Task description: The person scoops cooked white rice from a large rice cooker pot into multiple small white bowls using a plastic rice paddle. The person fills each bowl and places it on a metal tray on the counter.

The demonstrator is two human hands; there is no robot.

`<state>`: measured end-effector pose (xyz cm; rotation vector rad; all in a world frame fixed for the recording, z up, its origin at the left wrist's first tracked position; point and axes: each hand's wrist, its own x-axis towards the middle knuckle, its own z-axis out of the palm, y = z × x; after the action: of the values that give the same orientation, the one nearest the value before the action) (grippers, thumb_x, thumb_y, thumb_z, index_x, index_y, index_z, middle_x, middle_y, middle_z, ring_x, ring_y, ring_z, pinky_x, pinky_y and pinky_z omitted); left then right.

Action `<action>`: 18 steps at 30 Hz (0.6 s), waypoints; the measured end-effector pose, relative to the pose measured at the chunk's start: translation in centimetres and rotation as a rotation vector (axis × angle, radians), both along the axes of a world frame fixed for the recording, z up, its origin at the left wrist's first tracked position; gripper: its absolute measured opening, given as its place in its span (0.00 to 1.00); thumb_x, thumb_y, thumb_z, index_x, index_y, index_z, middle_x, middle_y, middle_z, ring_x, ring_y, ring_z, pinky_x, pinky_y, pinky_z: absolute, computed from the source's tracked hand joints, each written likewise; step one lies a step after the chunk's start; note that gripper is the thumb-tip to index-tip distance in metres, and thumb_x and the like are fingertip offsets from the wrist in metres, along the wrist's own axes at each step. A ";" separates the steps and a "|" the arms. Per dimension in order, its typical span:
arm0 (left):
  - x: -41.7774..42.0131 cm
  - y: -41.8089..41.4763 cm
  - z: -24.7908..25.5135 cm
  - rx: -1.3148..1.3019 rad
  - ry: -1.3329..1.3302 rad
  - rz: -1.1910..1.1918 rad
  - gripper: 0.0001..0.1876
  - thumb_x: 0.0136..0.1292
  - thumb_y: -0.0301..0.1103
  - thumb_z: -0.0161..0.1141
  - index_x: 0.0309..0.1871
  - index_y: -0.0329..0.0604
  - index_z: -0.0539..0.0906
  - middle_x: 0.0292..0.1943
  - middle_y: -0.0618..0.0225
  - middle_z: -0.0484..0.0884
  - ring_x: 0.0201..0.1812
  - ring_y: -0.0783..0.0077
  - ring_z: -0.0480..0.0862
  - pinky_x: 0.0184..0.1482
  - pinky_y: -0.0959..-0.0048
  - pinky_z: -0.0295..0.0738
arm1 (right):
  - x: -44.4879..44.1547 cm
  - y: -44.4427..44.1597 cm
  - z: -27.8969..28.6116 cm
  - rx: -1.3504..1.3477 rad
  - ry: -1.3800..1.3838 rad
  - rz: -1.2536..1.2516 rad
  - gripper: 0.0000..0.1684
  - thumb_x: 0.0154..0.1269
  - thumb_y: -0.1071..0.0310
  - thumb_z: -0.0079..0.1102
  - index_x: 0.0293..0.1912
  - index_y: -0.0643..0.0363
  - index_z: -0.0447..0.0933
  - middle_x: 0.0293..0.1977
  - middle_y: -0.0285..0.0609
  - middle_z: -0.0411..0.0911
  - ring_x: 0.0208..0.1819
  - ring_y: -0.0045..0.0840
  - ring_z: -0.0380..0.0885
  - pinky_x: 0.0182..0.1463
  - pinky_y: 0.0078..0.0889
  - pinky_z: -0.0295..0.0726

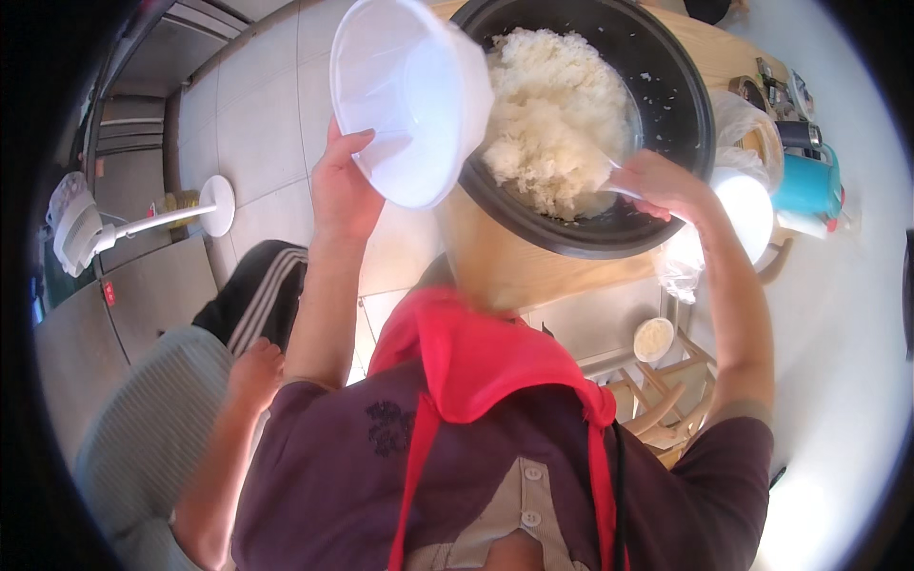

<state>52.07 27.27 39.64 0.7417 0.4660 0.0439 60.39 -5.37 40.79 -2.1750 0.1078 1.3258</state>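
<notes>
My left hand (pixel 347 187) grips the rim of a white plastic bowl (pixel 407 107), thumb on the inside. The bowl is tilted, its inner side towards me, and I see no food in it. Right beside it stands a large black pot (pixel 675 93) with a mound of cooked white rice (pixel 557 107). Over the pot's near right side, my right hand (pixel 653 182) is closed around the handle of a white rice paddle (pixel 620 190). The paddle's blade is in the rice and mostly hidden. Loose grains stick to the pot's dark wall.
The pot rests on a wooden table (pixel 543 282). To its right are white bowls (pixel 742 214), plastic bags (pixel 750 135) and a teal kettle (pixel 807 182). A wooden chair (pixel 664 414) is below right. At left are another person (pixel 164 421) and a white fan (pixel 164 220).
</notes>
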 end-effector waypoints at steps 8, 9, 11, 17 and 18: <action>0.8 1.1 1.7 -0.185 0.062 -0.083 0.22 0.59 0.25 0.47 0.57 0.27 0.64 0.52 0.53 0.72 0.55 0.56 0.72 0.60 0.59 0.66 | -2.0 -2.4 6.4 -0.012 -0.193 -0.323 0.18 0.61 0.58 0.53 0.20 0.59 0.68 0.07 0.32 0.60 0.07 0.15 0.56 0.11 0.20 0.52; 0.8 0.9 1.6 -0.165 0.080 -0.068 0.21 0.60 0.25 0.47 0.56 0.26 0.64 0.52 0.53 0.72 0.55 0.56 0.73 0.59 0.59 0.66 | -2.3 -2.6 7.2 -0.007 -0.238 -0.345 0.18 0.60 0.58 0.53 0.20 0.59 0.68 0.09 0.32 0.61 0.08 0.15 0.56 0.11 0.20 0.53; 1.4 0.1 1.4 -0.101 0.070 -0.075 0.20 0.60 0.26 0.47 0.55 0.25 0.65 0.51 0.53 0.73 0.54 0.57 0.73 0.58 0.61 0.67 | -3.2 -3.2 8.9 0.004 -0.329 -0.393 0.18 0.58 0.56 0.55 0.21 0.59 0.68 0.13 0.32 0.65 0.09 0.14 0.57 0.11 0.19 0.54; 2.9 -5.8 1.9 0.212 -0.076 -0.317 0.22 0.64 0.34 0.49 0.60 0.35 0.65 0.54 0.57 0.71 0.57 0.64 0.71 0.56 0.64 0.68 | -5.8 -2.0 13.6 -0.025 -0.464 -0.413 0.19 0.62 0.58 0.52 0.21 0.59 0.68 0.09 0.30 0.60 0.08 0.11 0.56 0.11 0.18 0.51; 3.1 -6.8 1.9 0.232 -0.073 -0.380 0.24 0.65 0.38 0.48 0.61 0.36 0.64 0.55 0.58 0.71 0.58 0.64 0.70 0.56 0.63 0.67 | -5.9 -2.3 13.4 -0.083 -0.633 -0.202 0.17 0.62 0.60 0.51 0.21 0.60 0.69 0.11 0.35 0.64 0.11 0.20 0.62 0.14 0.24 0.57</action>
<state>55.22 20.47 41.50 1.0431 0.2465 -0.2338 54.45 -7.68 54.18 -2.4715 0.1288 0.4917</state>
